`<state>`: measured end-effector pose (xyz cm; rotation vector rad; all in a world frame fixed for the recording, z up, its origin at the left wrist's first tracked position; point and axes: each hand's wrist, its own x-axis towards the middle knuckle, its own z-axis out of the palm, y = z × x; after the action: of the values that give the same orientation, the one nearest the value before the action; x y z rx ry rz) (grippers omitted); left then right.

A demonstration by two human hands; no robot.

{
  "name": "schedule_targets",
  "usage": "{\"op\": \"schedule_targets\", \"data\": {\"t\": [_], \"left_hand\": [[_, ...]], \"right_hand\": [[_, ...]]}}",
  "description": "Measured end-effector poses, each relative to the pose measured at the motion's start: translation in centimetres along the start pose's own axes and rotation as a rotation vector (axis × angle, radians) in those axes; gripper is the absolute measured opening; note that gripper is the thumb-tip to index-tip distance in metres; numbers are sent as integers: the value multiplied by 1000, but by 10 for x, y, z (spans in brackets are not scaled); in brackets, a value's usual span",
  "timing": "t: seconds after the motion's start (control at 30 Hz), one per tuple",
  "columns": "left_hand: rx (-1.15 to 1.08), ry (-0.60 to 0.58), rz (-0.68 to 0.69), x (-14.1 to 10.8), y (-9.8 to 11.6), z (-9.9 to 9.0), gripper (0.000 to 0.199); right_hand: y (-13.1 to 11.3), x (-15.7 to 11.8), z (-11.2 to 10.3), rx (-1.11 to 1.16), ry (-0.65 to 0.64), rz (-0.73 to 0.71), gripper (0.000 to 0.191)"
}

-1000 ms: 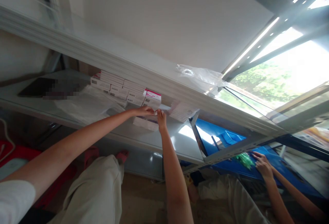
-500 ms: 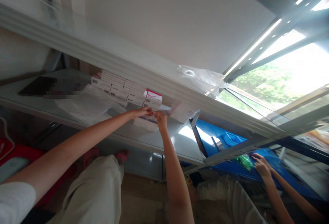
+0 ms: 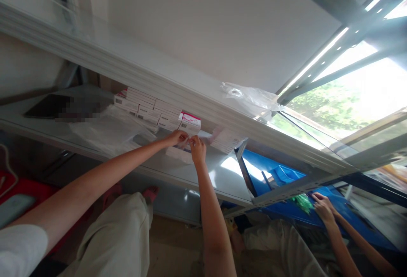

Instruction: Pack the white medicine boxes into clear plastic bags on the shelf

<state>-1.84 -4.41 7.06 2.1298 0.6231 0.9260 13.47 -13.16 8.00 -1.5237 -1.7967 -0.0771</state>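
My left hand (image 3: 177,137) and my right hand (image 3: 197,147) are close together over the grey shelf, each with its fingers pinched. Between and below them a clear plastic bag (image 3: 178,156) lies on the shelf, seemingly with a pale box inside. Both hands grip its upper edge, though the fingertips are small and partly hidden. Just behind my hands stands a white box with a pink top (image 3: 190,120). It ends a row of stacked white boxes (image 3: 148,114) with printed labels.
Flat clear bags (image 3: 108,128) lie left on the shelf, near a dark flat object (image 3: 47,106). Bagged white packs (image 3: 224,139) sit at right. An upper shelf edge (image 3: 190,95) overhangs the boxes. A co-worker's hands (image 3: 323,207) are by green material (image 3: 302,203) over a blue surface.
My hands have drawn slightly apart. My left hand has shifted a little left, and the fingers of my right hand have turned over the bag's edge.
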Motion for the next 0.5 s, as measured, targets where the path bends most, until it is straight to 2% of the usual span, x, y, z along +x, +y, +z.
{"op": "schedule_targets", "data": {"t": [0.17, 0.33, 0.5], "left_hand": [[114, 141, 37, -7, -3, -5, 17], [357, 212, 169, -32, -10, -14, 18], [444, 200, 160, -47, -15, -15, 16]], "right_hand": [[9, -2, 0, 3, 103, 75, 15], [42, -21, -3, 88, 273, 320, 26], [69, -38, 4, 195, 245, 534, 37]]}}
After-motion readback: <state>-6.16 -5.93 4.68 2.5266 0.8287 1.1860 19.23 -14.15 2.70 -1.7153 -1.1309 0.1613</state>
